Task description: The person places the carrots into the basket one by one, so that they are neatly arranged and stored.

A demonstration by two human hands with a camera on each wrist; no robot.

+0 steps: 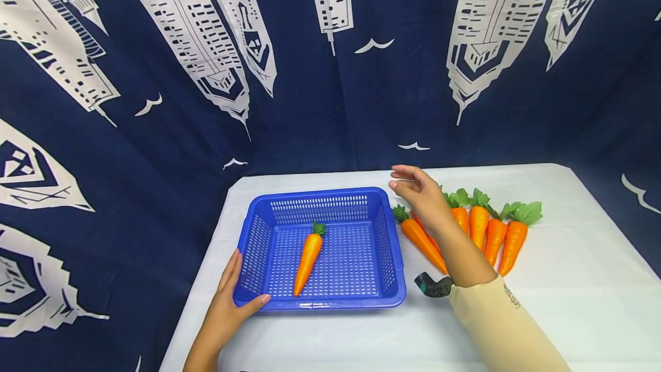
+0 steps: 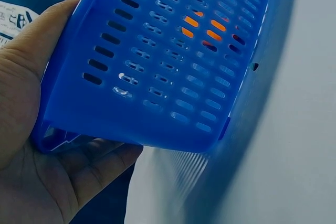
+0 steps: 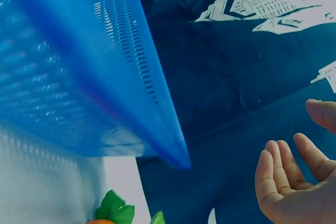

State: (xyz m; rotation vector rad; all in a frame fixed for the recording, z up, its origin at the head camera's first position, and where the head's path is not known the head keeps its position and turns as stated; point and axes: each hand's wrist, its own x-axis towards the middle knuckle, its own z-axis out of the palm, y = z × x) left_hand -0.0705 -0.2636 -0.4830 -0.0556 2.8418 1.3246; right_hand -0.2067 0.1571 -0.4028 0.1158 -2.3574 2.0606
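Left hand [image 1: 227,309] grips the slotted blue basket [image 1: 392,245] holding one orange carrot [image 1: 308,257]; right hand [image 1: 420,194] hovers spread.

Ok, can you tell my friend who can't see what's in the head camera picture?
One carrot lies in a blue basket whose corner the left hand holds. The empty right hand hovers above more carrots on the white table.

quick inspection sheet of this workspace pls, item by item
surface: white table, cloth-covered
job's things: blue basket holding one carrot; loose carrots in a row to its right
clutter: small dark object by the right forearm, unclear what
grippers: left hand grips the basket's near left corner; right hand open, empty, above the loose carrots
cables: nothing seen
surroundings: navy curtain with white building print
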